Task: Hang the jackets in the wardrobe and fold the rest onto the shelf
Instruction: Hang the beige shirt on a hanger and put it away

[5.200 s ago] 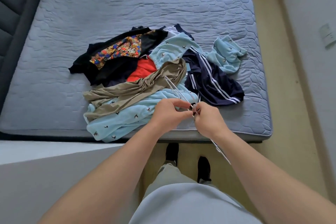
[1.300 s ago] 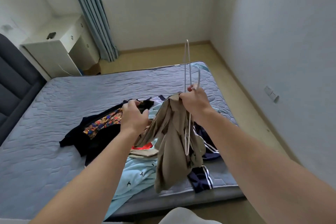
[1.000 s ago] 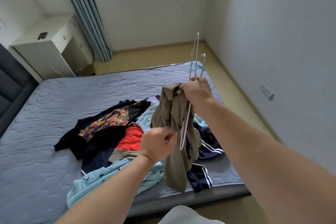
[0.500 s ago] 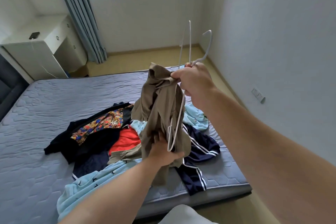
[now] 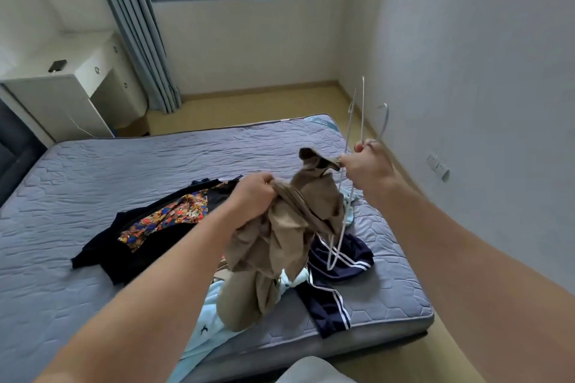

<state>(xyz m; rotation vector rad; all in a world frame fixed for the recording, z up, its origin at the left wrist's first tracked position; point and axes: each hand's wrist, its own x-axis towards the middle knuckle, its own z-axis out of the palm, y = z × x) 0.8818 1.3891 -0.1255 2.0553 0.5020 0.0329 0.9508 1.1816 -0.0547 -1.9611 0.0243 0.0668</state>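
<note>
Head view shows the khaki jacket (image 5: 280,246) lifted clear of the bed (image 5: 155,171), above the remaining clothes. The right grip (image 5: 368,168) is clamped on one upper edge of the jacket and on the wire hangers (image 5: 362,109) at once; the hooks point upward and the lower loops dangle beside the fabric, presumably so a hanger is ready to feed in. The left grip (image 5: 253,196) is closed around a bunched fold lower down, apparently to spread the garment and locate its neck opening. The jacket hangs crumpled, not yet on a hanger. The black floral garment (image 5: 168,218), navy striped garment (image 5: 339,261) and light blue garment (image 5: 205,329) lie heaped on the mattress, unfolded. No wardrobe is in view.
</note>
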